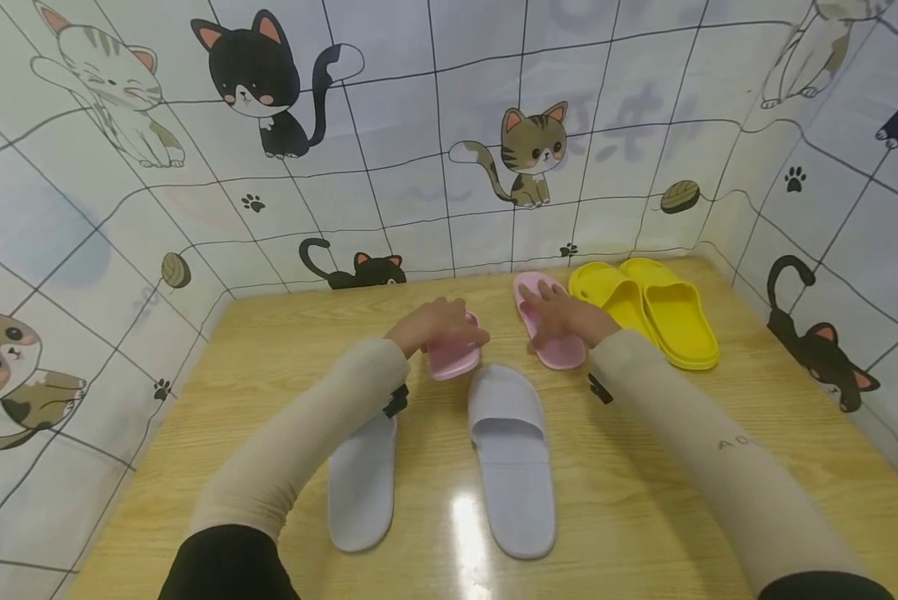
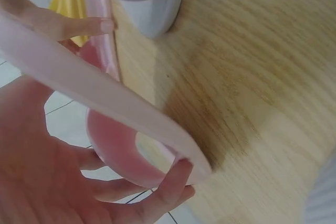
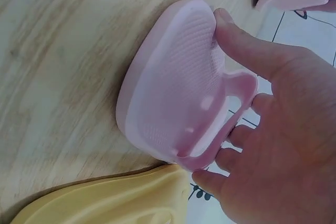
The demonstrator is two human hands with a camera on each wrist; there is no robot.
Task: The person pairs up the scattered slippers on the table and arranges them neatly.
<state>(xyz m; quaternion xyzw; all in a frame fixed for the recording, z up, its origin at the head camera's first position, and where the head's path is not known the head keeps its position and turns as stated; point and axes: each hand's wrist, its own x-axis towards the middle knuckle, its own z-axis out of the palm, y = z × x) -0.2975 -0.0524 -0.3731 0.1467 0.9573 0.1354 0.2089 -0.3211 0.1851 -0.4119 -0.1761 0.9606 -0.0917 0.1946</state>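
My left hand (image 1: 441,325) holds a small pink slipper (image 1: 452,364). In the left wrist view its fingers curl at the strap end of that slipper (image 2: 115,98), whose sole is tipped up off the table. Farther right, my right hand (image 1: 561,318) touches the second pink slipper (image 1: 564,354), which lies on the table. The right wrist view has the thumb at the sole's edge and the other fingers spread loosely along the strap of this slipper (image 3: 181,77).
A yellow pair of slippers (image 1: 681,325) stands to the right, beside my right hand. Two white slippers (image 1: 516,492) lie nearer me on the wooden table (image 1: 284,467), the left one partly behind my sleeve. Cat-patterned walls (image 1: 434,108) enclose the back and sides.
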